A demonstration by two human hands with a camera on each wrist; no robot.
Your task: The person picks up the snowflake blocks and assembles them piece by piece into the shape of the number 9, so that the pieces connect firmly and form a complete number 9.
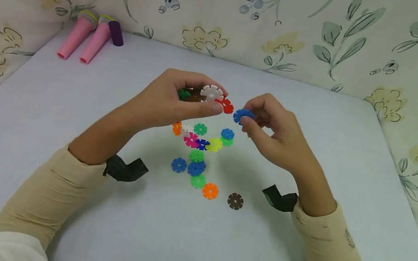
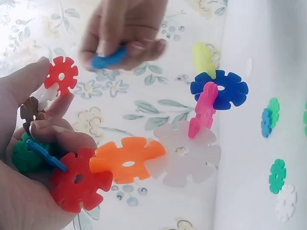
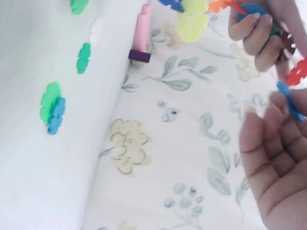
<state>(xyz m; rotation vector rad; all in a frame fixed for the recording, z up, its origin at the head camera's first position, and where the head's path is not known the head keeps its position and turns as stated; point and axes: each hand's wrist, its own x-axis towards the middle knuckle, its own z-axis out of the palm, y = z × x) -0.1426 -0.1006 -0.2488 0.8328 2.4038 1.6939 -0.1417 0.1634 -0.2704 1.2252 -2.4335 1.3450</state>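
The right grip (image 1: pixel 278 131) pinches a blue disc (image 1: pixel 243 116) just right of the red disc (image 1: pixel 228 106), apart from it; the left grip (image 1: pixel 166 99), nearer the red disc and left of it, curls round linked discs (image 2: pixel 125 154).

The supporting surface is a flat white tabletop (image 1: pixel 123 236), its far edge and parts of both side edges visible. Near the far left corner lie two pink microphones (image 1: pixel 75 39), heads toward the far edge, with a dark purple cylinder (image 1: pixel 116 33) at the right one's head. Notched discs occupy the middle. Farther back: a green disc (image 1: pixel 200 129), a white disc (image 2: pixel 286 202) just beside it, and, rightward, a blue disc (image 1: pixel 227 133) overlapping a light green disc (image 1: pixel 226 143). Nearer the front edge: further green and blue discs (image 1: pixel 196 167), some overlapping, an orange disc (image 1: pixel 210 191), and, apart toward the right edge, a brown disc (image 1: pixel 235 204).
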